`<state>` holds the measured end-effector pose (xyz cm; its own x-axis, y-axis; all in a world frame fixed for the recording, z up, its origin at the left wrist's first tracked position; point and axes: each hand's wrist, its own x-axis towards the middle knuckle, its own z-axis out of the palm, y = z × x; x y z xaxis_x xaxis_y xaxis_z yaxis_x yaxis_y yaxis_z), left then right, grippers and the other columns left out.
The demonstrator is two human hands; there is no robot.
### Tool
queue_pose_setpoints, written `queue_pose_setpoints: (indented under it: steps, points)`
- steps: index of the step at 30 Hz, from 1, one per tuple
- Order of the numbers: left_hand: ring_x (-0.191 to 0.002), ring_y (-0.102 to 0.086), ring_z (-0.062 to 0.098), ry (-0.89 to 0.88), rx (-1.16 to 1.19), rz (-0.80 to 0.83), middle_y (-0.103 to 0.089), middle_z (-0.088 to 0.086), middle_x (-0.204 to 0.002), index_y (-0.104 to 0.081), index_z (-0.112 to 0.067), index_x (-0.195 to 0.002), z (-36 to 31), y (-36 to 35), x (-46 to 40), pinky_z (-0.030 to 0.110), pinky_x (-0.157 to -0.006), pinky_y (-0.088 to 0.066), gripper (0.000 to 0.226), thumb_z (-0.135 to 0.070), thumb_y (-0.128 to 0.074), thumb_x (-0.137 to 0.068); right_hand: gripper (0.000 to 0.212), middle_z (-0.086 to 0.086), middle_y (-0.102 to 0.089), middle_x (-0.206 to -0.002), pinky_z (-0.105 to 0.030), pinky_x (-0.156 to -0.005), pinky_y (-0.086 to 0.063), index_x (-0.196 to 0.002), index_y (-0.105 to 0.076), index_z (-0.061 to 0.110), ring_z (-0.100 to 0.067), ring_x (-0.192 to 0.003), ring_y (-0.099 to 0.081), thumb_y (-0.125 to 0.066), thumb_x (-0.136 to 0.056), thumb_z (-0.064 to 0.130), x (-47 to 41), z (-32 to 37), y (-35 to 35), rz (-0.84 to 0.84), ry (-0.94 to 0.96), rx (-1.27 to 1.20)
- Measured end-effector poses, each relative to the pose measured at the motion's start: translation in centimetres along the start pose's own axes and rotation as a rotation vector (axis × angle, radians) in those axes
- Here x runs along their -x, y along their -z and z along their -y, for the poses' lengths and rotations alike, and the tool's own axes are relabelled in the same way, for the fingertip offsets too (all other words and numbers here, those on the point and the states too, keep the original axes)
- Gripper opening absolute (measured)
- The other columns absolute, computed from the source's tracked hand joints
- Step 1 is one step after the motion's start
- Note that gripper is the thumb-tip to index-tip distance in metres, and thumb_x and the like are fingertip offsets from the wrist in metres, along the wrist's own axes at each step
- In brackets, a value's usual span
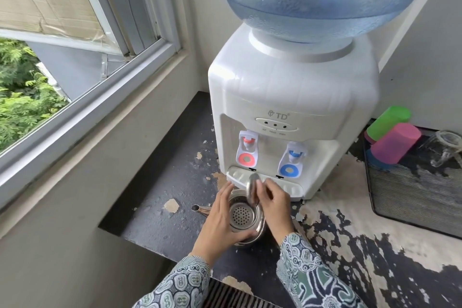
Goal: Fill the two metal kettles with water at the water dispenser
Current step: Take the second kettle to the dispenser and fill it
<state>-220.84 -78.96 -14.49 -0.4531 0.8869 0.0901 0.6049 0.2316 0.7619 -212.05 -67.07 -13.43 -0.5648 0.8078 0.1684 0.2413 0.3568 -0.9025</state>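
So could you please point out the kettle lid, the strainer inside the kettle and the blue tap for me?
kettle lid (250,189), head view, on its shiny rounded metal face.
strainer (240,214), head view, on its perforated bottom.
blue tap (295,154), head view, on the blue spout piece.

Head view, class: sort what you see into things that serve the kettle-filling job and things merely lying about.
Job: metal kettle with strainer; its lid in the right hand; left hand steadying the kettle; water dispenser; blue tap.

Lying about: green cup, pink cup, glass mug, mesh tray.
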Motion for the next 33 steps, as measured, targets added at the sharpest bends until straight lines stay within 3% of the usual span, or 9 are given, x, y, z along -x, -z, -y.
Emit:
queue_pose_setpoints:
  steps: [2, 5, 10, 16, 18, 21, 26, 30, 33]
  points:
    - [-0.140, -0.015, 0.004, -0.005, -0.013, -0.024, -0.014, -0.005, -0.150, -0.015, -0.016, -0.142, 0.1, -0.1, 0.1, 0.007, -0.110, -0.011, 0.109, -0.058, -0.074, -0.060, 0.035, 0.002, -0.049, -0.055, -0.013, -0.050, -0.038, -0.064, -0.049, 0.011, -0.008, -0.050, -0.046, -0.048, -0.086, 0.038, -0.2, -0.1, 1.6, -0.176, -0.001, -0.060]
    - [-0.136, -0.015, -0.001, 0.012, -0.002, -0.035, -0.014, -0.011, -0.147, -0.017, -0.018, -0.141, 0.3, -0.2, 0.2, 0.000, -0.105, -0.011, 0.109, -0.064, -0.071, -0.058, 0.030, 0.000, -0.051, -0.058, -0.011, -0.053, -0.038, -0.063, -0.047, 0.013, -0.008, -0.053, -0.046, -0.054, -0.084, 0.033, 0.6, -1.6, 4.5, -0.222, 0.051, 0.029]
    - [-0.124, -0.036, 0.004, 0.068, 0.038, -0.004, -0.034, -0.008, -0.129, -0.023, -0.020, -0.136, 0.3, -0.2, 0.3, 0.021, -0.109, -0.030, 0.103, -0.061, -0.074, -0.057, 0.025, 0.003, -0.052, -0.070, -0.020, -0.053, -0.039, -0.067, -0.050, 0.012, -0.011, -0.061, -0.048, -0.068, -0.079, 0.025, 3.9, -5.8, 6.7, -0.109, -0.038, 0.337]
    - [-0.121, -0.039, 0.003, 0.047, 0.051, -0.018, -0.035, -0.009, -0.126, -0.029, -0.026, -0.130, 0.5, -0.3, 0.4, 0.026, -0.107, -0.035, 0.092, -0.056, -0.076, -0.058, 0.026, 0.002, -0.061, -0.082, -0.036, -0.059, -0.044, -0.075, -0.054, 0.016, -0.021, -0.073, -0.053, -0.077, -0.068, 0.027, 5.9, -7.8, 5.9, -0.002, -0.092, 0.605]
    - [-0.124, -0.037, 0.007, 0.022, -0.004, -0.052, -0.038, -0.009, -0.128, -0.032, -0.023, -0.131, 0.7, -0.4, 0.4, 0.032, -0.110, -0.032, 0.092, -0.059, -0.075, -0.058, 0.025, 0.000, -0.062, -0.091, -0.036, -0.066, -0.044, -0.083, -0.058, 0.016, -0.023, -0.079, -0.053, -0.076, -0.070, 0.027, 6.2, -7.9, 5.4, 0.032, -0.146, 0.644]
    - [-0.137, -0.023, 0.013, 0.016, -0.086, -0.089, -0.036, -0.008, -0.135, -0.029, -0.023, -0.134, 1.2, -0.4, 0.8, 0.039, -0.118, -0.007, 0.099, -0.068, -0.068, -0.056, 0.031, -0.001, -0.057, -0.109, -0.034, -0.077, -0.041, -0.100, -0.058, 0.020, -0.023, -0.093, -0.050, -0.070, -0.075, 0.033, 6.3, -7.6, 5.0, 0.041, -0.222, 0.698]
    - [-0.143, 0.006, 0.008, 0.010, -0.207, 0.011, -0.009, -0.018, -0.148, -0.002, -0.036, -0.137, 2.4, 0.0, 2.2, 0.024, -0.110, 0.023, 0.118, -0.084, -0.060, -0.046, 0.031, 0.001, -0.052, -0.120, -0.027, -0.092, -0.032, -0.115, -0.052, 0.020, -0.019, -0.112, -0.041, -0.056, -0.086, 0.028, 6.4, -5.0, 3.5, -0.002, -0.148, 0.427]
    - [-0.140, 0.016, 0.006, 0.120, -0.435, 0.039, 0.018, -0.023, -0.144, 0.022, -0.030, -0.136, 3.0, 0.2, 2.2, 0.040, -0.103, 0.033, 0.132, -0.090, -0.048, -0.041, 0.038, 0.005, -0.045, -0.136, -0.023, -0.105, -0.020, -0.133, -0.039, 0.023, -0.012, -0.126, -0.035, -0.039, -0.095, 0.029, 6.2, -3.4, 1.6, 0.175, -0.184, 0.260]
    - [-0.137, -0.007, 0.003, 0.212, -0.343, 0.041, -0.014, -0.023, -0.147, -0.005, -0.029, -0.145, 2.7, 0.3, 1.7, 0.052, -0.109, 0.010, 0.136, -0.088, -0.055, -0.033, 0.040, 0.005, -0.039, -0.143, -0.020, -0.108, -0.020, -0.137, -0.033, 0.025, -0.006, -0.130, -0.032, -0.033, -0.097, 0.027, 6.0, -2.9, 1.1, 0.243, -0.289, 0.016]
